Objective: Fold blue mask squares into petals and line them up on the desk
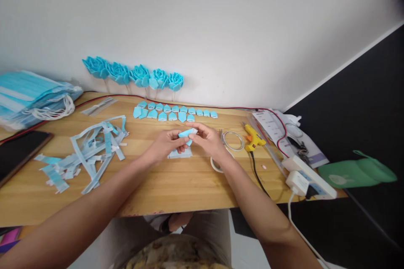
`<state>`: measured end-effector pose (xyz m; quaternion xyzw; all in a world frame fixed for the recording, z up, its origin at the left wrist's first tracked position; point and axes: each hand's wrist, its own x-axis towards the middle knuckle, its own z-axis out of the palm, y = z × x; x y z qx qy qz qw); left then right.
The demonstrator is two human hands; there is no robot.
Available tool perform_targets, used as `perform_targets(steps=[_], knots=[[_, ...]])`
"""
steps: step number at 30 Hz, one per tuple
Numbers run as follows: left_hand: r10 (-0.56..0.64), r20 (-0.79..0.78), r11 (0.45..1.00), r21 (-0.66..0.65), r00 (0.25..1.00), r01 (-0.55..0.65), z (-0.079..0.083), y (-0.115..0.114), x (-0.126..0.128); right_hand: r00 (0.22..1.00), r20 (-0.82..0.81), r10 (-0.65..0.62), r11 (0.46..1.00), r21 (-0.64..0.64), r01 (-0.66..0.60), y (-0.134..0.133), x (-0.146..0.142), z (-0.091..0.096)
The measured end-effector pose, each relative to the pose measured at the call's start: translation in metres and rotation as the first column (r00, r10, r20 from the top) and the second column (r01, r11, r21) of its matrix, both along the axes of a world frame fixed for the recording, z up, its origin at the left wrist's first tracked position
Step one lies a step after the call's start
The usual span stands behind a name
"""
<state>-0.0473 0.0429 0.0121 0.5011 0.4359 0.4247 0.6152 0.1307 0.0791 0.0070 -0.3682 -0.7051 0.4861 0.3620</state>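
Observation:
Between my two hands is a small folded piece of light-blue mask fabric point(186, 134). My left hand point(168, 142) pinches its left side, fingers curled below. The right side is gripped by my right hand point(206, 138), thumb in front. Under my hands a flat pale-blue fabric piece point(180, 152) lies on the table. Just beyond are rows of folded blue petals point(172, 116). By my right wrist lie scissors point(222, 135), partly hidden, a roll of tape point(234, 141) and another roll point(215, 165) half covered by the forearm.
Several blue fabric flowers point(139, 76) on sticks lean along the wall. Fabric scraps point(91, 151), a phone point(22, 151) and bagged masks point(31, 96) occupy the left. On the right are a yellow glue gun point(254, 138), papers point(311, 145), a power strip point(311, 176) and a green pouch point(356, 171).

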Motion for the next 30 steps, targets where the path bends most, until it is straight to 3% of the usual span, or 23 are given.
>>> perform_targets(steps=[21, 26, 30], knots=[[0.061, -0.036, 0.998, 0.001, 0.998, -0.061, 0.001, 0.000, 0.000, 0.999, -0.004, 0.040, 0.999, -0.028, -0.040, 0.000, 0.002, 0.008], [0.103, -0.029, 0.994, -0.019, 0.994, -0.103, 0.001, 0.000, 0.000, 0.996, -0.090, -0.018, 0.997, -0.079, 0.011, -0.001, 0.000, 0.010], [0.104, -0.033, 0.994, -0.020, 0.994, -0.105, -0.001, 0.000, 0.000, 0.993, -0.076, -0.090, 0.994, -0.065, 0.085, 0.000, -0.004, 0.000]])
